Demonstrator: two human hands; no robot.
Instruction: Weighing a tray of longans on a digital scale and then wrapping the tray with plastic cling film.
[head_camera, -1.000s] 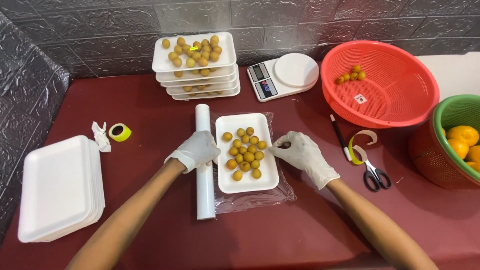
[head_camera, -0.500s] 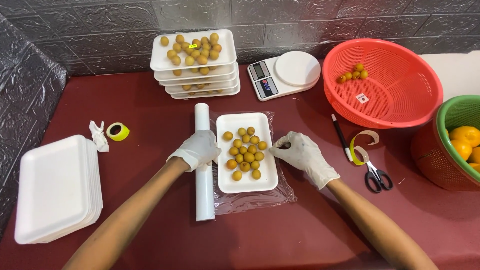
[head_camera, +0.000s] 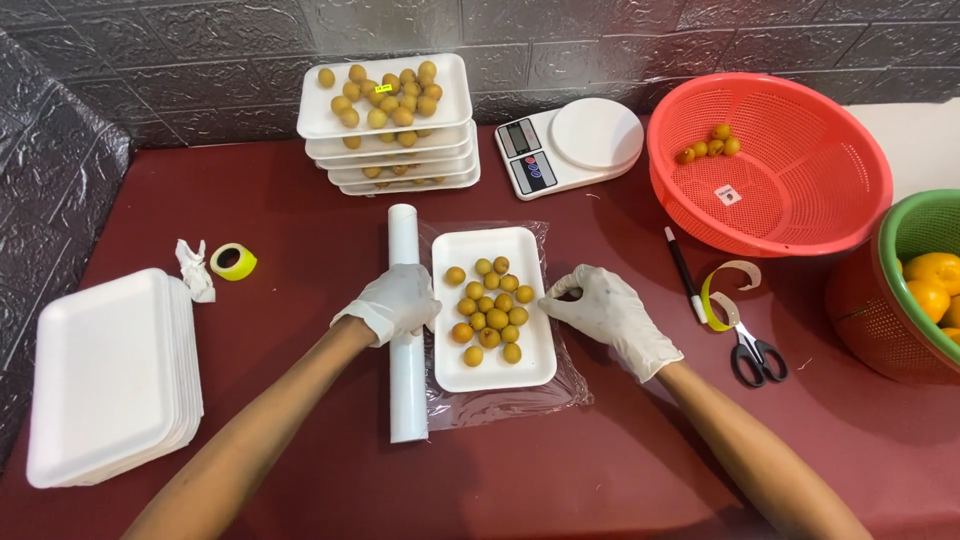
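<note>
A white foam tray (head_camera: 528, 362) holding several small yellow-brown fruits (head_camera: 490, 309) lies on a sheet of clear plastic wrap (head_camera: 567, 382) on the dark red table. My gloved left hand (head_camera: 397, 303) rests on the white roll of wrap (head_camera: 407, 390) just left of the tray, gripping it. My gloved right hand (head_camera: 610, 313) sits at the tray's right edge, its fingertips pinched on the edge of the wrap there.
A stack of fruit-filled foam trays (head_camera: 385, 112) stands at the back, a digital scale (head_camera: 570, 143) beside it. A red basket (head_camera: 770, 160) with a few fruits and a green basket of oranges (head_camera: 928, 280) stand right. Scissors (head_camera: 750, 350), pen (head_camera: 685, 273), tape (head_camera: 233, 261), empty trays (head_camera: 105, 375) lie around.
</note>
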